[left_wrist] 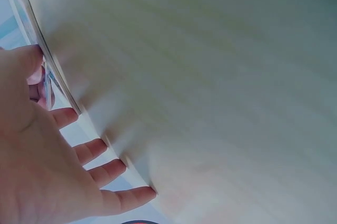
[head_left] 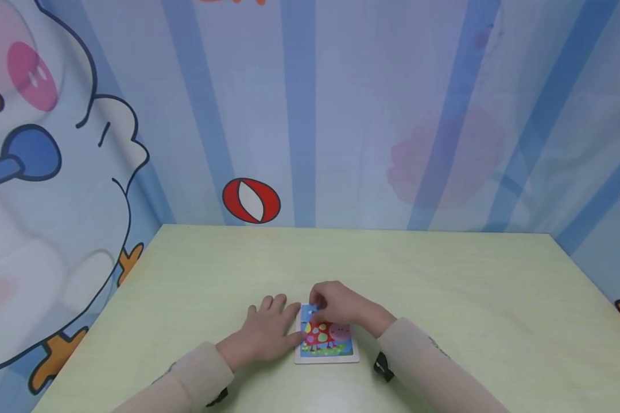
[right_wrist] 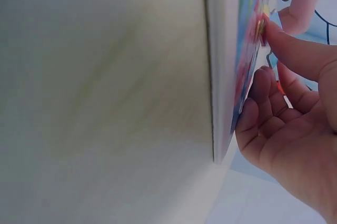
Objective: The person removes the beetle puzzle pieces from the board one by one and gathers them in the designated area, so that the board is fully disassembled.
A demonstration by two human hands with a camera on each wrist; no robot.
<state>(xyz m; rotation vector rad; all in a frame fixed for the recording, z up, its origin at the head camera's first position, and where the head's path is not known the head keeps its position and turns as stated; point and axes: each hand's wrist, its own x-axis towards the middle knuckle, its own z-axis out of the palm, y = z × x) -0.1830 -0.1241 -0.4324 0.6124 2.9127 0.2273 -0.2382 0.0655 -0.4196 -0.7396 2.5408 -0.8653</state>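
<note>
A small jigsaw puzzle (head_left: 320,337) with a red spotted ladybug picture lies in a pale tray (head_left: 330,361) on the table. Over its upper part, my right hand (head_left: 338,302) pinches a puzzle piece (right_wrist: 263,30) between thumb and fingers; the piece's edge stands slightly raised from the picture. Most of that piece is hidden by the fingers. My left hand (head_left: 268,332) is spread flat at the tray's left side, its thumb on the puzzle's left edge and its index fingertip by the upper left corner. In the left wrist view the other fingertips (left_wrist: 142,195) touch the table.
The light green table (head_left: 444,275) stretches out around the puzzle. Behind it hangs a blue striped cloth (head_left: 341,115) printed with cartoon figures and a red ball. Black straps (head_left: 383,367) show beneath both sleeves.
</note>
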